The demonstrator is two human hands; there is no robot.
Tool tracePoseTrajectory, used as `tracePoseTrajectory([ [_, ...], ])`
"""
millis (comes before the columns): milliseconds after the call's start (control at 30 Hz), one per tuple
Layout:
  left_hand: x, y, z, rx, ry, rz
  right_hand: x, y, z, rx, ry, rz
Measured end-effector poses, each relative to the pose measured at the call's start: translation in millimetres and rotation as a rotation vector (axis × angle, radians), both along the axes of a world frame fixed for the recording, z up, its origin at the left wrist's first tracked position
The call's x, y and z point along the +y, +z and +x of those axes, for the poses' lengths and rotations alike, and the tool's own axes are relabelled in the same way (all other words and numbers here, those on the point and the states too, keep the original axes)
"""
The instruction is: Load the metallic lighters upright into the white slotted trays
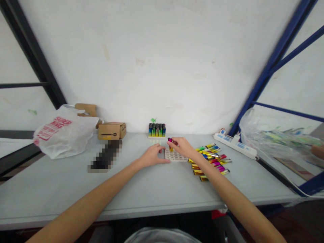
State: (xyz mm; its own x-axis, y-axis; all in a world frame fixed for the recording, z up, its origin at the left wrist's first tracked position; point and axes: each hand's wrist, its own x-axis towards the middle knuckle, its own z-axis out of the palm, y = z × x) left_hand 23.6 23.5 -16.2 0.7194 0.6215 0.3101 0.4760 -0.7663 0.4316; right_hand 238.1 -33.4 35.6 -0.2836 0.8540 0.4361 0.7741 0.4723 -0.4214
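Note:
A white grid tray (174, 156) with empty cells lies on the grey table (141, 189). My left hand (152, 155) rests at the tray's left edge, fingers curled against it. My right hand (181, 146) hovers over the tray's far side and pinches a magenta and yellow lighter (170, 143), held upright over a far cell. A pile of several shiny coloured lighters (211, 160) lies just right of the tray, beside my right wrist.
A filled tray of lighters (157, 130) stands by the wall. A small cardboard box (111, 131) and a white plastic bag (63, 133) sit at the left. A white power strip (235, 145) and a clear bag (275, 138) lie at the right by blue shelving.

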Motion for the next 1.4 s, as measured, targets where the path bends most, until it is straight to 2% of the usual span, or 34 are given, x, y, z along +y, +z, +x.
tracePoseTrajectory([
  [167,3.4,0.5,-0.9,-0.019,-0.003,-0.046,10.2,-5.2,0.8,-0.017,0.001,-0.048],
  [433,10.3,-1.5,-4.6,-0.043,-0.035,-0.104,8.3,-19.4,15.9,0.026,0.132,-0.02],
  [733,12.2,2.2,-7.6,-0.021,-0.073,-0.058,25.5,-32.0,3.2,-0.156,0.042,-0.009],
  [867,13.4,1.8,-9.0,-0.024,-0.07,-0.068,18.6,-25.0,34.0,-0.188,0.056,-0.02],
  [933,13.8,1.5,-9.4,-0.017,-0.063,-0.071,13.8,-18.9,62.6,-0.193,-0.052,-0.02],
  [1000,14.1,1.9,-10.0,-0.002,-0.063,-0.061,8.6,-13.8,94.8,-0.216,-0.245,-0.046],
  [1033,14.2,2.4,-10.4,0.006,-0.063,-0.052,5.9,-12.3,110.3,-0.211,-0.345,-0.077],
  [1100,14.1,3.7,-11.1,0.019,-0.063,-0.035,-0.1,-11.8,136.9,-0.186,-0.436,-0.17],
  [1167,13.9,5.2,-11.7,0.025,-0.061,-0.027,-6.0,-14.3,155.2,-0.142,-0.436,-0.279],
  [1267,13.2,7.1,-12.1,0.028,-0.062,-0.02,-11.4,-19.9,168.0,-0.066,-0.382,-0.409],
  [1400,12.9,7.8,-12.0,0.033,-0.073,-0.014,-9.8,-24.2,167.8,-0.013,-0.35,-0.437],
])
